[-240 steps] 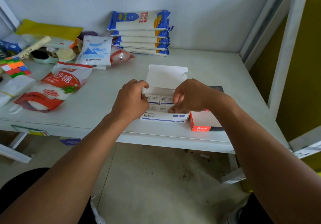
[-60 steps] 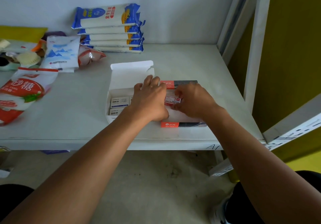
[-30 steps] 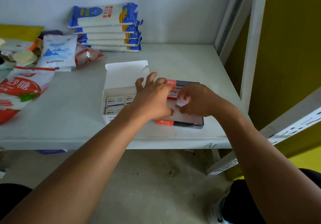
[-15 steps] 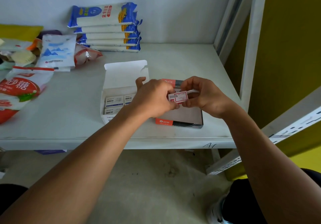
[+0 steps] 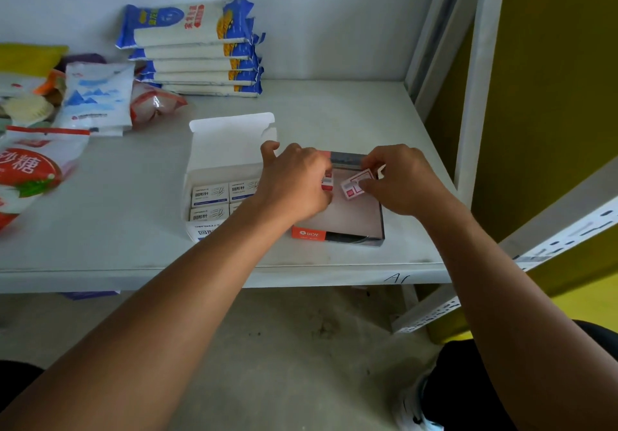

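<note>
An open white carton (image 5: 214, 176) with its lid up holds several small white paper-clip boxes (image 5: 210, 194). To its right lies an open orange-and-black carton (image 5: 337, 234) with a bare inside. My right hand (image 5: 401, 179) pinches a small red-and-white box (image 5: 354, 188) over that carton. My left hand (image 5: 294, 183) is curled round another small red-and-white box (image 5: 327, 181) at the carton's left side; most of that box is hidden by my fingers.
A stack of blue-and-white noodle packs (image 5: 194, 49) stands at the back of the white shelf (image 5: 334, 112). A red-and-white sugar bag (image 5: 30, 169), a white-blue bag (image 5: 97, 99) and other packets lie at the left. A white shelf upright (image 5: 475, 79) rises at the right.
Both hands went from the white carton to the orange-and-black one. My right hand has picked a small red-and-white box out of it, and in the last half second lowered it and tilted it.
</note>
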Tool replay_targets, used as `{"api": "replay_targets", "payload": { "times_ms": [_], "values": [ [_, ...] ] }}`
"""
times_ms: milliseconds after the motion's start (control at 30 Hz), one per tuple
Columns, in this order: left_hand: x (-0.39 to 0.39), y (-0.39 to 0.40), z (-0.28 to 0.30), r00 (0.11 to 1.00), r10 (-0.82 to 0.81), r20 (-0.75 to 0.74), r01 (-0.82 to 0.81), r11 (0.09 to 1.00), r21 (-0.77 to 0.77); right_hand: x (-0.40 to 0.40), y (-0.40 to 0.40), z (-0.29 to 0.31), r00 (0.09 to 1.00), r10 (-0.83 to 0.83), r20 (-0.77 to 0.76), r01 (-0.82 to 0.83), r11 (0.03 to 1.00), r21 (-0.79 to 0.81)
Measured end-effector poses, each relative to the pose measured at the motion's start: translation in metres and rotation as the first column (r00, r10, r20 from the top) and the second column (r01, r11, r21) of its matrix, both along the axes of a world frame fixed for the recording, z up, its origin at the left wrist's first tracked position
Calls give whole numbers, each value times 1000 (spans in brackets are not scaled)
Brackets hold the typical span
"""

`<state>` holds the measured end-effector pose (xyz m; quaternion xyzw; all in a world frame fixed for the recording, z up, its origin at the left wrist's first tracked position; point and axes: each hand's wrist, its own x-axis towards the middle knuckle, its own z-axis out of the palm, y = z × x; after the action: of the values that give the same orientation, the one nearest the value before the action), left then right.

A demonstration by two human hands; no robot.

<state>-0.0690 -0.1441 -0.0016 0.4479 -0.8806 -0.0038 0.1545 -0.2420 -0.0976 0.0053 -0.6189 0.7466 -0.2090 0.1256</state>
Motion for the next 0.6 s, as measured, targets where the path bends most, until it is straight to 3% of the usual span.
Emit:
{"api": "replay_targets", "payload": {
  "times_ms": [200,500,600],
  "values": [
    [5,-3,-10,983,1,181,1,1000,-10,2,6,-3,975,43,-217,-35,999,38],
    [6,-1,-8,987,-3,163,1,1000,15,4,-1,-11,967,84,-243,-33,978,206],
    [6,0,-8,988,0,155,-3,1000,18,5,-2,-9,971,78,-227,-50,991,125]
  ]
}}
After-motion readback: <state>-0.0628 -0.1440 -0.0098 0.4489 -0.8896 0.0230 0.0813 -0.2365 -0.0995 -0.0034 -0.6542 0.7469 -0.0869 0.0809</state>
